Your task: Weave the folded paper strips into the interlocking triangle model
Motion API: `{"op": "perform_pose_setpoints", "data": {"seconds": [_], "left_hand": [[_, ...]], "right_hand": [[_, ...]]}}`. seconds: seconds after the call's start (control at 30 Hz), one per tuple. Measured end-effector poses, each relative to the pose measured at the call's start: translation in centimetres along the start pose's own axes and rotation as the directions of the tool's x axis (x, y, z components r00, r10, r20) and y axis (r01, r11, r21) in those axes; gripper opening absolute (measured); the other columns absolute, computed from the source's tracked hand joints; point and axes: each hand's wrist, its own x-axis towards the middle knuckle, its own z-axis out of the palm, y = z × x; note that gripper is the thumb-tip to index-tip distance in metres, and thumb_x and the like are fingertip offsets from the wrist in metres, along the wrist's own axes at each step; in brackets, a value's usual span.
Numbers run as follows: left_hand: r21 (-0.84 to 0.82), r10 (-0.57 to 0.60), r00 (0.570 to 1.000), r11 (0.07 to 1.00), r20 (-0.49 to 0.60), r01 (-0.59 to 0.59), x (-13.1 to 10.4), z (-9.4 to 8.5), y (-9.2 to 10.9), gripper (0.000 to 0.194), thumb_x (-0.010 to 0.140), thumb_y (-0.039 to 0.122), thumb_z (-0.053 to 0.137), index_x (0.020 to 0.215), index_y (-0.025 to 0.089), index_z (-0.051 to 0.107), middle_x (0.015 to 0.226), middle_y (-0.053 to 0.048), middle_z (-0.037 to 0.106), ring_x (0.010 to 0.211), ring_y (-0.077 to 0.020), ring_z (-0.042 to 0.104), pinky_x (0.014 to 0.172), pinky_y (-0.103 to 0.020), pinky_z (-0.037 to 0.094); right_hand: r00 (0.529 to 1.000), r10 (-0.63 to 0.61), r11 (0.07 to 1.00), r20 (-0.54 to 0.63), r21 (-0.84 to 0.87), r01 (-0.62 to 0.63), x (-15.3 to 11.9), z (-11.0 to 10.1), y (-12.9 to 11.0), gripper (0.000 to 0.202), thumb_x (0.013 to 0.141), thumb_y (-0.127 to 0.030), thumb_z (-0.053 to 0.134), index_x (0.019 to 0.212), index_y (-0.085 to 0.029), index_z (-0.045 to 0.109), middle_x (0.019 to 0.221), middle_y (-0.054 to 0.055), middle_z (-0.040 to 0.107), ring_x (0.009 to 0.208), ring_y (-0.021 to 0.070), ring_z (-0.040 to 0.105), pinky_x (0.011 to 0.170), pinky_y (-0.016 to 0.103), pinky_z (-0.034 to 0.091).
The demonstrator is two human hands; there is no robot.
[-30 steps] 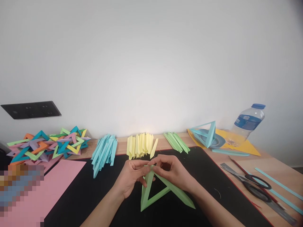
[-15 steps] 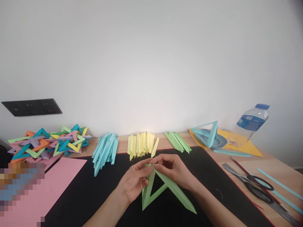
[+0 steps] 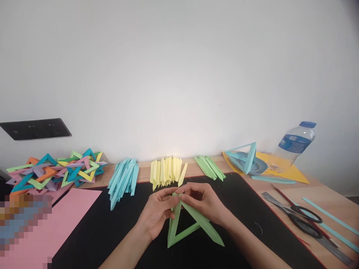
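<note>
Folded green paper strips (image 3: 187,232) form an angular shape above the black mat. At its top corner my left hand (image 3: 161,211) pinches the strips between thumb and fingers. From the other side my right hand (image 3: 206,201) grips the same corner, its fingertips close to those of my left hand. One wide strip slants down to the lower right beneath my right hand. The exact joint at the top is partly hidden by my fingers.
Blue strips (image 3: 124,180), yellow strips (image 3: 167,171) and green strips (image 3: 209,167) lie along the back. Colourful paper models (image 3: 46,173) and pink paper (image 3: 73,213) are left. At right are a bottle (image 3: 295,144), scissors (image 3: 304,226), a pencil (image 3: 283,196) and a blue paper frame (image 3: 250,158).
The wide green strip's lower end has moved left and slightly up. Both hands keep their grip at the top corner. The whole view has shifted slightly.
</note>
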Motion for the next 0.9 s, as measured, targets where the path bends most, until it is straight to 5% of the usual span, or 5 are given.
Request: {"op": "perform_pose_setpoints", "data": {"seconds": [0.17,0.33,0.5,0.7,0.9], "left_hand": [[0.285,0.176,0.984,0.944,0.0,-0.169,-1.0,0.6,0.7,0.043,0.061,0.038,0.08,0.095,0.012,0.073,0.061,-0.003,0.066,0.055,-0.0145,0.055,0.037,-0.02,0.045],[0.51,0.322,0.947,0.816,-0.013,-0.271,-1.7,1.0,1.2,0.033,0.069,0.036,0.072,0.093,0.013,0.076,0.072,-0.007,0.07,0.043,-0.0092,0.047,0.04,-0.02,0.043],[0.594,0.316,0.947,0.75,0.063,-0.29,-1.8,0.9,0.8,0.039,0.071,0.034,0.07,0.106,0.017,0.072,0.079,-0.006,0.07,0.046,-0.0097,0.044,0.043,-0.02,0.042],[0.734,0.455,0.88,0.551,0.135,-0.397,-1.9,0.9,0.6,0.031,0.078,0.033,0.063,0.104,0.02,0.074,0.069,-0.001,0.069,0.048,-0.0101,0.041,0.044,-0.02,0.032],[0.675,0.45,0.88,0.604,0.151,-0.424,-1.6,0.3,0.6,0.028,0.078,0.034,0.063,0.099,0.022,0.076,0.066,-0.004,0.07,0.055,-0.0174,0.053,0.046,-0.022,0.039]], "right_hand": [[0.999,0.017,1.0,-0.038,-0.006,-0.017,0.0,0.3,0.1,0.021,0.08,-0.034,0.063,0.086,-0.014,0.066,0.058,-0.003,0.051,0.056,0.0102,0.044,0.054,0.023,0.036],[0.998,0.015,1.0,-0.065,-0.01,-0.016,0.2,0.3,0.0,0.025,0.08,-0.039,0.063,0.084,-0.015,0.066,0.06,-0.003,0.049,0.057,0.0108,0.044,0.055,0.024,0.037],[0.996,0.024,1.0,-0.087,-0.002,-0.024,0.1,0.5,-0.1,0.028,0.078,-0.043,0.064,0.086,-0.016,0.064,0.06,-0.002,0.05,0.058,0.0124,0.048,0.055,0.024,0.039],[0.993,0.039,0.996,-0.109,0.088,-0.03,0.2,0.9,0.1,0.029,0.075,-0.044,0.066,0.084,-0.016,0.062,0.061,-0.002,0.053,0.061,0.0134,0.054,0.06,0.026,0.043],[0.992,0.057,0.992,-0.11,0.117,-0.044,0.3,0.9,0.2,0.033,0.072,-0.045,0.07,0.081,-0.015,0.061,0.061,-0.003,0.053,0.06,0.0122,0.053,0.059,0.024,0.042]]}}
